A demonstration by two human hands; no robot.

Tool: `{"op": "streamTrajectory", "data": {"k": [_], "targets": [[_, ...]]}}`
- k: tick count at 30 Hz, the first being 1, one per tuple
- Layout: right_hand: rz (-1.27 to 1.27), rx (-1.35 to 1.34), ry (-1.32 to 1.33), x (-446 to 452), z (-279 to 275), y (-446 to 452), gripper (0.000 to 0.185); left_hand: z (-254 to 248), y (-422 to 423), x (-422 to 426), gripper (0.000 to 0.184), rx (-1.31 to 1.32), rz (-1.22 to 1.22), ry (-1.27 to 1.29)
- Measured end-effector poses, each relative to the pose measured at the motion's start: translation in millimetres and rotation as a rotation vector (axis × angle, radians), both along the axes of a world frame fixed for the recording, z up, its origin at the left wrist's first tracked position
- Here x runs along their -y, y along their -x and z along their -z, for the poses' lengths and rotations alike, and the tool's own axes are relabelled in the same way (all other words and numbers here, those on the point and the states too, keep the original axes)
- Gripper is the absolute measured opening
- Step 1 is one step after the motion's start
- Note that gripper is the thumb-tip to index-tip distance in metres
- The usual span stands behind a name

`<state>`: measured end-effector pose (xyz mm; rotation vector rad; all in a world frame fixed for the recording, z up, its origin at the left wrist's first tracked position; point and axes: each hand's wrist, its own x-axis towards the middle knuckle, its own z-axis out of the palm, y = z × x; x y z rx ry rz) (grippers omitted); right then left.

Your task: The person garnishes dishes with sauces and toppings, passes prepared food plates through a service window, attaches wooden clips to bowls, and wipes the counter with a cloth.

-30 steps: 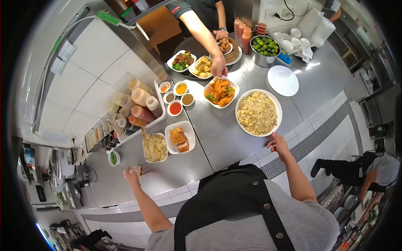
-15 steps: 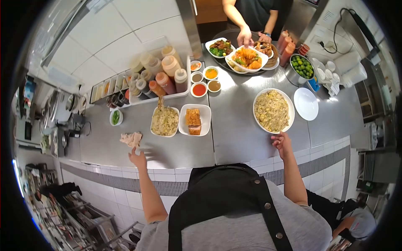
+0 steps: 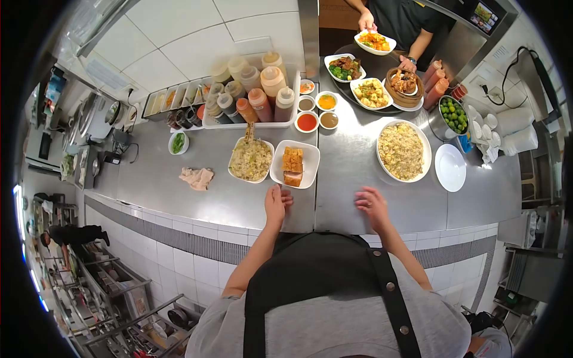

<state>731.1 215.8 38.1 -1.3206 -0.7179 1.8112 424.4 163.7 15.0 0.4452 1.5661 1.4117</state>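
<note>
My left hand [image 3: 276, 206] is open just below a white square bowl [image 3: 313, 160] of sliced crispy pork [image 3: 292, 167], its fingertips close to the near rim; I cannot tell whether they touch. My right hand [image 3: 372, 206] hovers open over the steel counter, fingers loosely spread, holding nothing. Up and to its right stands a white oval bowl of fried rice [image 3: 404, 151]. Left of the pork is a second white bowl of rice [image 3: 250, 161] with skewer-like pieces at its far edge. A crumpled cloth [image 3: 196, 178] lies farther left.
Sauce bottles [image 3: 260, 102] fill a white bin behind small sauce cups [image 3: 307, 122]. Across the counter, a co-worker's hand [image 3: 367, 22] holds a dish of orange food [image 3: 375, 42] above a round tray with several dishes. A white plate [image 3: 450, 167] and a pot of green limes [image 3: 453, 114] are at right.
My left hand has moved right, from near the cloth to the pork bowl. My right hand has drawn left, away from the fried rice. The co-worker has lifted the orange dish back off the tray.
</note>
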Motion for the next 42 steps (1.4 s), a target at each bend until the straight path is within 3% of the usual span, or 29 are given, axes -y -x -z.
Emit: {"op": "streamTrajectory", "data": {"k": [3, 6, 12, 18, 21, 23, 26, 28, 30, 31, 32, 33, 35, 38, 42], "targets": [[-0.272, 0.077, -0.099, -4.2, -0.3, 46.8, 0.026, -2.0, 9.2, -23.2, 0.036, 0.175, -0.046, 0.059], [-0.482, 0.233, -0.171, -13.7, -2.6, 84.9, 0.032, 6.2, 21.2, -31.4, 0.036, 0.106, 0.064, 0.096], [-0.43, 0.326, 0.201, -49.8, -8.4, 135.5, 0.046, 5.8, 22.0, -34.8, 0.039, 0.007, 0.085, 0.133], [-0.53, 0.541, 0.119, -67.7, 11.8, 161.3, 0.03, 15.3, 17.4, -35.7, 0.031, 0.083, -0.057, 0.084], [-0.586, 0.428, 0.125, -73.6, 9.2, 154.3, 0.025, 7.8, 11.5, -33.5, 0.032, 0.127, -0.106, 0.069], [-0.659, 0.37, 0.266, -75.9, 1.7, 147.8, 0.021, -12.2, 16.2, -30.7, 0.033, 0.237, -0.056, 0.111], [-0.868, 0.335, 0.242, -62.1, -18.0, 112.8, 0.016, -25.9, 58.4, -15.4, 0.048, 0.328, 0.298, 0.288], [-1.014, 0.274, 0.072, -50.5, -15.5, 77.2, 0.015, -37.4, 101.6, -5.6, 0.055, 0.179, 0.562, 0.439], [-1.05, 0.216, 0.093, -37.0, -20.1, 35.5, 0.016, -59.4, 150.5, 2.7, 0.055, 0.073, 0.57, 0.582], [-1.079, 0.299, 0.107, -28.2, -23.4, 11.8, 0.017, -42.4, 191.3, 7.5, 0.048, -0.012, 0.55, 0.562], [-1.109, 0.381, 0.124, -19.7, -22.9, -12.6, 0.018, -49.4, 215.9, 12.9, 0.044, -0.396, 0.436, 0.551], [-1.156, 0.582, 0.096, -7.6, -13.5, -39.2, 0.021, -24.3, 253.0, 17.2, 0.041, -0.723, 0.319, 0.583], [-1.268, 0.886, 0.032, 17.8, -1.8, -81.9, 0.023, -38.4, 276.5, 16.6, 0.037, -1.279, 0.086, 0.482], [-1.379, 1.086, 0.053, 58.1, 12.4, -121.5, 0.023, -30.6, 306.8, 3.0, 0.028, -1.271, -0.029, 0.43], [-1.253, 1.154, 0.272, 100.5, 24.6, -130.1, 0.024, -22.5, 366.9, -29.7, 0.028, -0.934, 0.552, 0.803]]}}
